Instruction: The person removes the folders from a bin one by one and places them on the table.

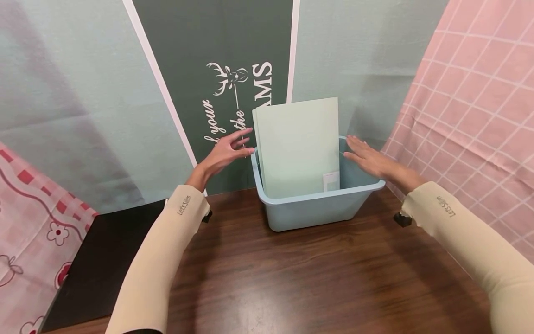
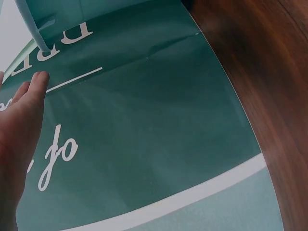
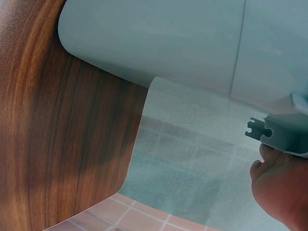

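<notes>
A light blue plastic bin [image 1: 308, 211] stands on the brown table, its side filling the top of the right wrist view. Pale green flat folders or boards [image 1: 300, 148] rise upright out of it, the front one with a small white label [image 1: 331, 181] near its bottom corner. My left hand [image 1: 227, 150] is beside the bin's left rim, fingers extended and thumb apart, holding nothing. At the right rim is my right hand [image 1: 369, 160], its fingers straight. In the right wrist view, that hand [image 3: 281, 190] lies close under the bin's rim; whether it touches is unclear.
A black flat panel [image 1: 104, 264] lies at the left of the wooden table [image 1: 267, 278]. Behind the bin hangs a green cloth [image 1: 187, 60] with white lettering and a deer head. Pink checked cloth [image 1: 479, 116] hangs at the right, and red-patterned cloth [image 1: 33, 222] at the left.
</notes>
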{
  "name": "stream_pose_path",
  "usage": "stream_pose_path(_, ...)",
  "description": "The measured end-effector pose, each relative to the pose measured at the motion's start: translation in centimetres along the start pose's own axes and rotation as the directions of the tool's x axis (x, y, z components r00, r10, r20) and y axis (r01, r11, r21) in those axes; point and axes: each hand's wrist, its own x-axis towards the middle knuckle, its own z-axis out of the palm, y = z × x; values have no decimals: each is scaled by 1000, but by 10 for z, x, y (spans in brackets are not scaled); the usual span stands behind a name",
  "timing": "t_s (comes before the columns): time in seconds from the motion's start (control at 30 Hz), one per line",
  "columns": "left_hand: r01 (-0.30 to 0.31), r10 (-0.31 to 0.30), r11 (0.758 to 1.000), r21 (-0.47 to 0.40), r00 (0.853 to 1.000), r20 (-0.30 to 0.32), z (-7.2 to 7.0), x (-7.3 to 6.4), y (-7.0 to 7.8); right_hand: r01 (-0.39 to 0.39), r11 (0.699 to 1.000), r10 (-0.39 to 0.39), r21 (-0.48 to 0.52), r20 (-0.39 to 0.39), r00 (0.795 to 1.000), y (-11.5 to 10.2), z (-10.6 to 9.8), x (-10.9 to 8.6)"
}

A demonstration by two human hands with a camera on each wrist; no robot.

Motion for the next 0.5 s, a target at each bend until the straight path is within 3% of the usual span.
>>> stream_pose_path(0.5, -3, 3, 999, -41, 1000, -1, 10, 19, 3, 4, 1000, -4, 7, -4, 1000, 0, 0, 0)
